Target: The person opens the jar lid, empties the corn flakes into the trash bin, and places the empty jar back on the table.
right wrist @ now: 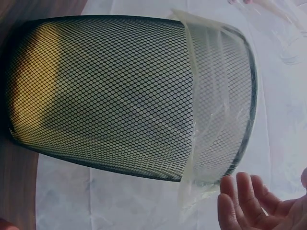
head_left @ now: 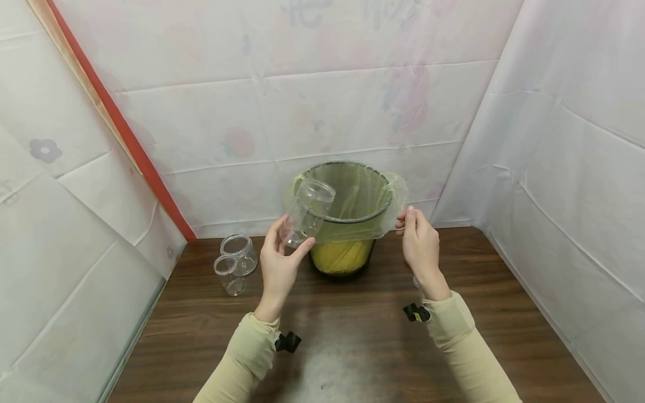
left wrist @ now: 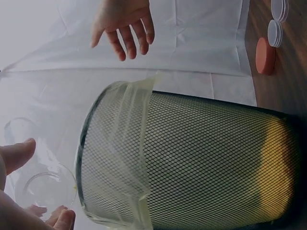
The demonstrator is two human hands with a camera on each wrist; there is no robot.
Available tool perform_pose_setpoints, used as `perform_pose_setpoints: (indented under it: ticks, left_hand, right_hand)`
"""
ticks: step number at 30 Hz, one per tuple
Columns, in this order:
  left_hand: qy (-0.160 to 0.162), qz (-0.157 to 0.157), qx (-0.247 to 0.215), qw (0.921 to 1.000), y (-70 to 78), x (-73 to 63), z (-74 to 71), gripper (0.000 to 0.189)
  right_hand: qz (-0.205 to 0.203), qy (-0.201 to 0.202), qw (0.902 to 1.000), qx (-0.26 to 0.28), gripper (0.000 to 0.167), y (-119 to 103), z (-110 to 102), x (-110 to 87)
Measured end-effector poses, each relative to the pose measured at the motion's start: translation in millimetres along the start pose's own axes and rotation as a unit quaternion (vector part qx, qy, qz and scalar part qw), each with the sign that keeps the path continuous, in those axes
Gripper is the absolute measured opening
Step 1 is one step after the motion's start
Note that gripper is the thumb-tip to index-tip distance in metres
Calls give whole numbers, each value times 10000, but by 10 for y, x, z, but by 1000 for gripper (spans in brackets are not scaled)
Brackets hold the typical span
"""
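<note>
My left hand (head_left: 279,268) grips a clear plastic jar (head_left: 308,215), thumb on one side and fingers on the other. The jar tilts, its rim leaning over the near left rim of a black mesh wastebasket (head_left: 340,257). A thin yellow-green bin bag (head_left: 399,193) lines the basket and folds down over its rim. Beside the bag's loose right edge is my right hand (head_left: 422,246). In the right wrist view, its fingers (right wrist: 244,196) are loosely bent and hold nothing, close to the bag's edge.
Two clear jars (head_left: 241,254) stand on the brown wooden table (head_left: 353,347) left of the basket. An orange-red lid (left wrist: 265,56) and clear lids (left wrist: 275,32) lie to its right. White printed cloth (head_left: 322,112) hangs behind and at both sides.
</note>
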State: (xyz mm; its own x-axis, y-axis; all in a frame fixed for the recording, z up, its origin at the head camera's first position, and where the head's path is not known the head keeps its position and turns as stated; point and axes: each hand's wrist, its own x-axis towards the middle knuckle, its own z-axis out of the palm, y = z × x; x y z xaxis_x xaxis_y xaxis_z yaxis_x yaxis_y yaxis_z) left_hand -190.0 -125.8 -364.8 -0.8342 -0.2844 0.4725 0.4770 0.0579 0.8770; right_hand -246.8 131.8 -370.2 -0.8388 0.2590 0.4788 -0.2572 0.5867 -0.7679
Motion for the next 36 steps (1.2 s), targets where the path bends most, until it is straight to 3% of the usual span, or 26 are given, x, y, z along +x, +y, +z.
perform_pose_setpoints:
  ticks: [7, 10, 18, 21, 25, 30, 36]
  left_hand:
    - [137, 93, -283, 9995, -222, -19, -17, 67]
    - [187, 6, -336, 9993, -250, -44, -43, 68]
    - [216, -456, 142, 9986, -171, -111, -86, 74]
    - [191, -376, 189, 9989, -268, -125, -116, 77]
    - [107, -314, 374, 9987, -290, -161, -125, 73]
    - [70, -497, 815, 9954, -167, -219, -121, 67]
    - [8, -553, 1024, 9932, 11, -275, -108, 65]
  right_hand:
    - [-22, -290, 9996, 47, 52, -8, -55, -80]
    - [-84, -365, 9993, 58, 50, 10, -73, -106]
    - [-158, -848, 9962, -150, 49, 108, -112, -204]
    - [-254, -1018, 9944, -149, 50, 158, -122, -263]
    - [-443, -1094, 9929, -141, 47, 241, -132, -348]
    - [-787, -1221, 9892, -213, 44, 345, -132, -468]
    - [-980, -1549, 9830, -143, 49, 471, -154, -621]
